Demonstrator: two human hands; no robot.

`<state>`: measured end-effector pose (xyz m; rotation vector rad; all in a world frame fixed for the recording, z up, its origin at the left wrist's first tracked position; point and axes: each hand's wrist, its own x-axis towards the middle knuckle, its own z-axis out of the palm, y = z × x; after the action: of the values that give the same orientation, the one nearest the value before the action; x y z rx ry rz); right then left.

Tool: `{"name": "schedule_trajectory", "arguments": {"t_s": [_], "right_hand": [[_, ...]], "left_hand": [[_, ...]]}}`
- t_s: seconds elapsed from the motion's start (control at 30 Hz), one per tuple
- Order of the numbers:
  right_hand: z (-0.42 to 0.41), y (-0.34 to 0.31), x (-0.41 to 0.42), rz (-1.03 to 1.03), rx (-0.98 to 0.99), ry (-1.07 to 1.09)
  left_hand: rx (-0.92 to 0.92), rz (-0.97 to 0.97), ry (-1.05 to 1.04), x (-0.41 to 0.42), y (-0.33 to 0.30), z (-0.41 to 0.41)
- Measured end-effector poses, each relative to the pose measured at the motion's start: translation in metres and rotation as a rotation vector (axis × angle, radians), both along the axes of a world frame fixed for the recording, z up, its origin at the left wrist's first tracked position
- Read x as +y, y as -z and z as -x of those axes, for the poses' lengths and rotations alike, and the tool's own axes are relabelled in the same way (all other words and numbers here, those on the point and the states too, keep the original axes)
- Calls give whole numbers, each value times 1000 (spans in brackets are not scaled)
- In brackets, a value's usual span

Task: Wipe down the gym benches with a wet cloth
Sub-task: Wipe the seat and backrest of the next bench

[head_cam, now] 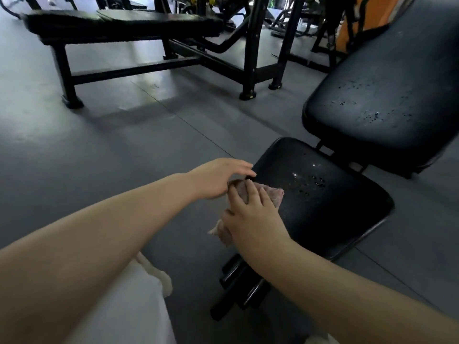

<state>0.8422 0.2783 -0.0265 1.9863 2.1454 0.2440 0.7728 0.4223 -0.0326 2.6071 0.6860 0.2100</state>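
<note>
A: Cloth (272, 194) is seen at the near left edge of the black seat pad (323, 207), partly on the pad and partly hanging over the side. It is pinkish and crumpled.

B: How is it held?

A: It is pressed down by the right hand (250, 217), whose fingers lie spread over it, only a little bent; no closed grasp is seen. The left hand (218, 178) is beside it with straight fingers, touching the far corner of the cloth or the pad edge; which one cannot be told.

B: And how is the cloth expected to behave?

A: It is judged to be soft, limp and light, a bit heavier because it is wet. It will probably bunch if it is pushed from one corner only, so a flat palm on its middle is advised, with the loose hanging part gathered under the hand.

B: What is around it?

A: Water drops are seen on the seat pad and on the tilted back pad (387, 95), so the wiping seems hardly begun. The vinyl is likely slippery when wet. A flat bench (119, 23) stands well apart, across the grey floor (99, 145).
</note>
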Motion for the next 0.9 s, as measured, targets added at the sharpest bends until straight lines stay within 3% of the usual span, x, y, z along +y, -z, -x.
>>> {"name": "schedule_trajectory", "arguments": {"t_s": [0.33,0.5,0.7,0.9], "right_hand": [[-19,10,-52,-133,-64,6],[12,15,-6,-26,13,340],[38,15,67,24,-8,768],[45,15,72,-46,-16,902]], "left_hand": [[26,0,269,33,-11,-10],[-13,-23,406,51,-6,-15],[-114,28,386,65,9,-10],[-163,7,488,72,18,-10]]}}
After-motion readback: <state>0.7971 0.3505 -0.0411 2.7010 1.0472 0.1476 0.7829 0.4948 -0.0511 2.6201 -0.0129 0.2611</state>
